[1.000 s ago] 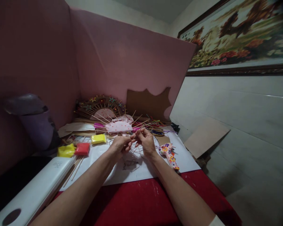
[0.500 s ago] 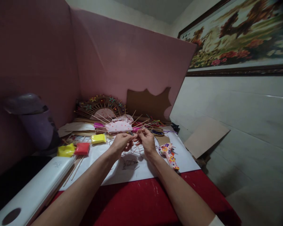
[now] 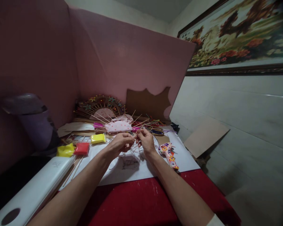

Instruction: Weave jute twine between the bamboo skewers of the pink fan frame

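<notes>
While keeping bare right hand (image 3: pixel 146 142) nearly unmoved, raised bare left hand (image 3: pixel 120 144) slightly since a second ago, beyond flat white paper sheet's (image 3: pixel 142 173) near edge, fingertips pinching a tiny, indistinct item (image 3: pixel 135 137), suggesting fine work.

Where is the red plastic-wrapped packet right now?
In the head view, the red plastic-wrapped packet lies on the left, between two yellow packets, just beyond the far end of the long white case.

Thin cord (image 3: pixel 137 152), loosely looped, over white paper (image 3: pixel 185 158)
</notes>
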